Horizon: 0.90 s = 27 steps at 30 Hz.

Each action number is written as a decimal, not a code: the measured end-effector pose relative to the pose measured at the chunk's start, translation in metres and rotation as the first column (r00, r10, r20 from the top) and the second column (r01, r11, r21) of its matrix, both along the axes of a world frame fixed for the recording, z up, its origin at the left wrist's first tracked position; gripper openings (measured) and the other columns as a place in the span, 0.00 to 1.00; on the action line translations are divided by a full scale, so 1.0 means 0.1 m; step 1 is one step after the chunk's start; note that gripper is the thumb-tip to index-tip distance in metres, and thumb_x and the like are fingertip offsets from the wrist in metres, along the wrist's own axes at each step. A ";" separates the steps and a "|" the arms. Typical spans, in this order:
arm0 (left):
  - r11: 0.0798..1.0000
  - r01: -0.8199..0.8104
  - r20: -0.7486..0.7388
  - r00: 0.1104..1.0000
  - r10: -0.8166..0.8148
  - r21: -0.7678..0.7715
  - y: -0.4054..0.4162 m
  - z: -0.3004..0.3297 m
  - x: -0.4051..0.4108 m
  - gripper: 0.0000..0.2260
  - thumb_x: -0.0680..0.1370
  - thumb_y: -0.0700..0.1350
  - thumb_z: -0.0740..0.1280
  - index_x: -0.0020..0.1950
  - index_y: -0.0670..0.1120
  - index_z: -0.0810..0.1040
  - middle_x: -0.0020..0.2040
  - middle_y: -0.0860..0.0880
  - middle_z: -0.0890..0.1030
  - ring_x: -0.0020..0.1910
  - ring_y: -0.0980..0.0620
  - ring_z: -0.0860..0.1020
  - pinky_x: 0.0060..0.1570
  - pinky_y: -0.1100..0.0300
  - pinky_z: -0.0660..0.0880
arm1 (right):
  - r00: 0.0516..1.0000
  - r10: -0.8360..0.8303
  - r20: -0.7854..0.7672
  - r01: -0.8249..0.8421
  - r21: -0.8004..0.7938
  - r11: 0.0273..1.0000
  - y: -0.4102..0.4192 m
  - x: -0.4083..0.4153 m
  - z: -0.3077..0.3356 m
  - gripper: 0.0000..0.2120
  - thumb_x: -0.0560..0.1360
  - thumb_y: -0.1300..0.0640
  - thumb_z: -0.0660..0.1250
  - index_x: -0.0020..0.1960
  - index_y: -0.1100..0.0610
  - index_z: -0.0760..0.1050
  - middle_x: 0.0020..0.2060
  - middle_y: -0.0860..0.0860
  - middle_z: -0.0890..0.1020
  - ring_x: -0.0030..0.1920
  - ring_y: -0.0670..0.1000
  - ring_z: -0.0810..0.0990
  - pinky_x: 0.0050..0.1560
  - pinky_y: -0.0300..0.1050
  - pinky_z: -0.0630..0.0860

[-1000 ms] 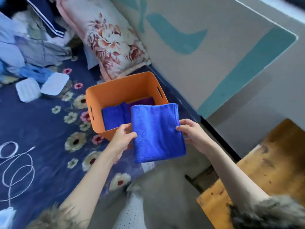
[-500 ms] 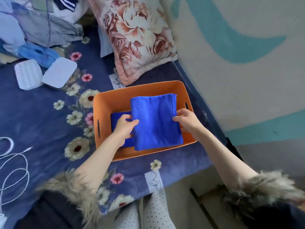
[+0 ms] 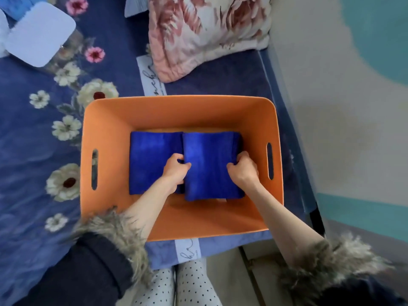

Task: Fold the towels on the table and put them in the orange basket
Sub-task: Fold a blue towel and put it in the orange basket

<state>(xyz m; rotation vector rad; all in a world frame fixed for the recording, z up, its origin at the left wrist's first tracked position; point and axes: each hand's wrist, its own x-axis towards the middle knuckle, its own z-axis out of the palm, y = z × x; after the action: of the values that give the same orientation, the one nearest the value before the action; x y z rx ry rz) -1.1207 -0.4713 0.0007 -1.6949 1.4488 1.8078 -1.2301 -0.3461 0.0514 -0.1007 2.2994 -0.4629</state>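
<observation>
The orange basket [image 3: 106, 127] sits on a blue flowered bedspread, seen from straight above. Inside it lie two folded blue towels side by side. My left hand [image 3: 175, 167] grips the left edge of the right-hand folded blue towel [image 3: 209, 155], and my right hand [image 3: 241, 167] grips its right edge, holding it low inside the basket. The other folded blue towel [image 3: 152, 160] lies flat on the basket floor to the left, partly under my left wrist. What lies beneath the held towel is hidden.
A floral pillow [image 3: 207, 29] lies just behind the basket. A white pad [image 3: 42, 34] rests at the upper left of the bedspread [image 3: 33, 151]. The wall [image 3: 342, 85] runs close along the basket's right side. My dotted trouser legs [image 3: 187, 283] show below.
Both hands have carried the folded blue towel from above the basket's front down into it, beside the other blue towel. The view has swung to look straight down into the basket.
</observation>
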 end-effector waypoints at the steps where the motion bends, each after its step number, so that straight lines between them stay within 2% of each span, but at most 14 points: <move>1: 1.000 -0.001 0.001 1.000 0.001 0.014 -0.01 -0.02 -0.03 0.07 0.78 0.40 0.63 0.55 0.49 0.70 0.54 0.46 0.78 0.52 0.47 0.77 0.48 0.51 0.77 | 1.000 -0.001 0.001 0.001 0.013 1.000 -0.01 0.00 -0.02 0.13 0.76 0.59 0.62 0.59 0.60 0.67 0.53 0.56 0.76 0.54 0.59 0.76 0.49 0.48 0.72; 6: 0.998 0.057 0.007 0.998 -0.057 0.040 -0.03 -0.08 -0.13 0.10 0.79 0.39 0.62 0.58 0.49 0.71 0.54 0.46 0.77 0.54 0.47 0.76 0.53 0.49 0.77 | 1.000 -0.024 -0.015 0.025 0.067 0.997 -0.01 0.02 -0.13 0.16 0.76 0.61 0.59 0.63 0.62 0.65 0.56 0.60 0.76 0.52 0.61 0.78 0.47 0.50 0.75; 9: 0.996 0.077 0.008 0.997 -0.078 0.041 -0.04 -0.15 -0.11 0.11 0.79 0.39 0.61 0.60 0.47 0.70 0.55 0.46 0.77 0.54 0.47 0.76 0.50 0.51 0.78 | 0.990 -0.139 -0.009 0.139 0.039 0.989 -0.01 -0.01 -0.14 0.10 0.79 0.61 0.56 0.59 0.61 0.67 0.53 0.59 0.77 0.40 0.52 0.76 0.42 0.44 0.71; 11: 0.987 0.154 0.001 0.988 -0.154 -0.046 -0.02 -0.17 -0.04 0.11 0.79 0.39 0.61 0.62 0.46 0.70 0.54 0.48 0.77 0.55 0.47 0.76 0.54 0.50 0.77 | 0.981 -0.193 -0.002 0.193 0.022 0.981 -0.01 0.00 -0.10 0.10 0.81 0.60 0.54 0.60 0.60 0.67 0.55 0.58 0.77 0.38 0.48 0.74 0.45 0.42 0.70; 12: 0.964 0.223 0.001 0.974 -0.225 -0.146 -0.01 -0.17 0.01 0.12 0.79 0.39 0.60 0.62 0.46 0.70 0.53 0.48 0.76 0.57 0.46 0.75 0.56 0.49 0.75 | 0.992 -0.121 -0.041 0.123 0.044 0.991 0.00 0.02 -0.08 0.13 0.80 0.61 0.55 0.64 0.60 0.66 0.58 0.58 0.75 0.44 0.50 0.76 0.49 0.43 0.72; 14: 0.831 0.387 0.019 0.910 -0.414 -0.399 0.02 -0.12 0.13 0.15 0.79 0.39 0.61 0.66 0.46 0.68 0.59 0.47 0.73 0.60 0.44 0.73 0.57 0.48 0.73 | 0.986 0.107 -0.128 -0.094 0.102 0.990 0.03 0.08 -0.01 0.25 0.77 0.64 0.61 0.71 0.60 0.58 0.67 0.59 0.67 0.60 0.57 0.74 0.57 0.47 0.72; 15: 0.703 0.498 0.055 0.833 -0.550 -0.507 0.04 -0.08 0.18 0.19 0.78 0.41 0.62 0.69 0.46 0.65 0.65 0.45 0.68 0.63 0.44 0.70 0.58 0.48 0.73 | 0.958 0.248 -0.146 -0.229 0.139 0.964 0.04 0.11 0.02 0.32 0.75 0.64 0.65 0.73 0.60 0.54 0.70 0.58 0.62 0.65 0.59 0.69 0.61 0.48 0.71; 16: 0.525 0.632 0.126 0.699 -0.704 -0.570 0.05 -0.05 0.20 0.25 0.78 0.44 0.64 0.73 0.48 0.59 0.72 0.44 0.61 0.69 0.43 0.63 0.62 0.48 0.70 | 0.906 0.399 -0.142 -0.369 0.199 0.908 0.05 0.12 0.04 0.38 0.73 0.62 0.68 0.75 0.60 0.50 0.73 0.58 0.56 0.70 0.59 0.63 0.65 0.48 0.68; 18: 0.098 0.823 0.332 0.330 -0.884 -0.559 0.06 -0.05 0.17 0.41 0.74 0.55 0.67 0.77 0.52 0.42 0.77 0.43 0.39 0.76 0.42 0.43 0.72 0.44 0.56 | 0.705 0.707 -0.045 -0.638 0.393 0.662 0.05 0.11 -0.03 0.47 0.71 0.54 0.71 0.76 0.60 0.40 0.75 0.60 0.44 0.76 0.60 0.47 0.74 0.50 0.53; 19: -0.074 0.840 0.419 0.190 -0.888 -0.538 0.05 -0.09 0.12 0.47 0.72 0.60 0.67 0.76 0.53 0.35 0.75 0.43 0.32 0.75 0.42 0.36 0.73 0.42 0.47 | 0.580 0.815 0.017 -0.720 0.480 0.502 0.03 0.09 -0.10 0.51 0.71 0.48 0.70 0.75 0.60 0.35 0.75 0.61 0.39 0.75 0.60 0.39 0.74 0.53 0.44; 20: -0.204 0.831 0.494 0.096 -0.864 -0.518 0.03 -0.14 0.06 0.51 0.70 0.65 0.67 0.74 0.52 0.31 0.73 0.42 0.28 0.73 0.42 0.31 0.72 0.41 0.40 | 0.472 0.879 0.075 -0.756 0.547 0.359 0.02 0.05 -0.18 0.54 0.71 0.43 0.68 0.74 0.61 0.31 0.74 0.62 0.35 0.74 0.61 0.35 0.73 0.55 0.37; 21: -0.287 0.822 0.551 0.039 -0.833 -0.492 0.01 -0.20 0.01 0.53 0.68 0.67 0.66 0.73 0.50 0.29 0.71 0.42 0.26 0.72 0.42 0.29 0.70 0.41 0.37 | 0.400 0.909 0.120 -0.763 0.593 0.258 0.02 0.01 -0.27 0.56 0.70 0.38 0.67 0.73 0.61 0.28 0.73 0.63 0.32 0.74 0.62 0.33 0.72 0.57 0.34; 23: -0.334 0.835 0.603 -0.003 -0.798 -0.437 -0.05 -0.32 -0.07 0.57 0.65 0.70 0.66 0.72 0.49 0.27 0.70 0.42 0.25 0.70 0.43 0.27 0.69 0.41 0.34 | 0.358 0.919 0.167 -0.758 0.627 0.181 0.03 -0.05 -0.45 0.56 0.71 0.37 0.65 0.71 0.61 0.25 0.72 0.63 0.30 0.73 0.64 0.32 0.71 0.58 0.33; 27: -0.288 0.882 0.613 0.001 -0.790 -0.373 -0.03 -0.51 -0.11 0.57 0.65 0.71 0.65 0.70 0.49 0.25 0.69 0.45 0.24 0.68 0.45 0.25 0.69 0.41 0.33 | 0.383 0.908 0.172 -0.748 0.634 0.196 0.09 -0.11 -0.77 0.57 0.71 0.38 0.66 0.66 0.60 0.20 0.69 0.62 0.26 0.72 0.65 0.31 0.70 0.57 0.31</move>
<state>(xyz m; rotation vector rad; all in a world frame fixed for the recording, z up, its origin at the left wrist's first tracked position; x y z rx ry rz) -1.1322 -0.4746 -0.0503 -0.2206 2.4678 0.1259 -1.2411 -0.3371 -0.0255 -1.1019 2.0594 0.9905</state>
